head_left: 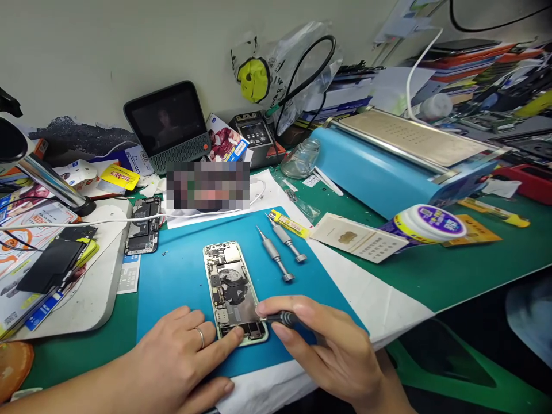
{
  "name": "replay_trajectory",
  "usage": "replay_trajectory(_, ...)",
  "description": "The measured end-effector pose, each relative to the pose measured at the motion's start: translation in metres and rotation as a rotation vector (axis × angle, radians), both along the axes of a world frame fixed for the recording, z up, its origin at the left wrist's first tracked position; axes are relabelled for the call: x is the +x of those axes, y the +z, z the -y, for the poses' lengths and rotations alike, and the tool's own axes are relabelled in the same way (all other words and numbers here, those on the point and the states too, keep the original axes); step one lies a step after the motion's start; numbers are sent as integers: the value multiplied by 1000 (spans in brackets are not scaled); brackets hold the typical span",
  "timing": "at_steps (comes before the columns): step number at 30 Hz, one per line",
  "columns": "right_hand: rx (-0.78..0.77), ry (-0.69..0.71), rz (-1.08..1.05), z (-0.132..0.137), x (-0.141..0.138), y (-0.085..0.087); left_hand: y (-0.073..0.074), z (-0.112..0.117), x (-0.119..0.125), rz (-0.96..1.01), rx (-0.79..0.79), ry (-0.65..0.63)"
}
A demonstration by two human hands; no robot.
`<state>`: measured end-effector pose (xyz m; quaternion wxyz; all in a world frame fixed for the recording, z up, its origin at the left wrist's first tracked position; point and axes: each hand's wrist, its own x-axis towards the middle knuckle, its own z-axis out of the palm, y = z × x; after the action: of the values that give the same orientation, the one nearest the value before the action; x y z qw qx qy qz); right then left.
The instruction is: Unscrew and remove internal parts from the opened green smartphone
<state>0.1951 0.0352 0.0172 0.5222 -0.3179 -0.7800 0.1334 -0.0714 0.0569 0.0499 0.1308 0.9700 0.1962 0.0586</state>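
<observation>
An opened smartphone (pixel 233 287) lies on the blue mat (pixel 172 287), its circuit board and inner frame exposed. My left hand (pixel 185 345) rests on the mat, with its outstretched index finger on the phone's lower end and the other fingers loosely bent. A small black screwdriver (pixel 282 318) is gripped between the thumb and fingers of my right hand (pixel 332 345). Its thin tip is at the phone's lower right edge; exact contact is too small to tell. Two grey precision screwdrivers (pixel 276 253) (pixel 288 241) lie beyond the phone, to the right.
Another opened phone (pixel 144 224) lies left of the mat, under a white cable (pixel 107 222). To the right are a yellow cutter (pixel 288 223), a printed card (pixel 353 237), a white-lidded tub (pixel 431 223) and a blue machine (pixel 379 167). A screen device (pixel 168 126) stands behind.
</observation>
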Motion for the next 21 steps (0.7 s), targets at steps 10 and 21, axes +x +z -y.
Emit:
replay_trajectory(10,-15,-12,-26,4,2,0,0,0,0,-10,0,6)
replay_trajectory(21,17,-59,20,7,3,-7,0,1,0,8,45,8)
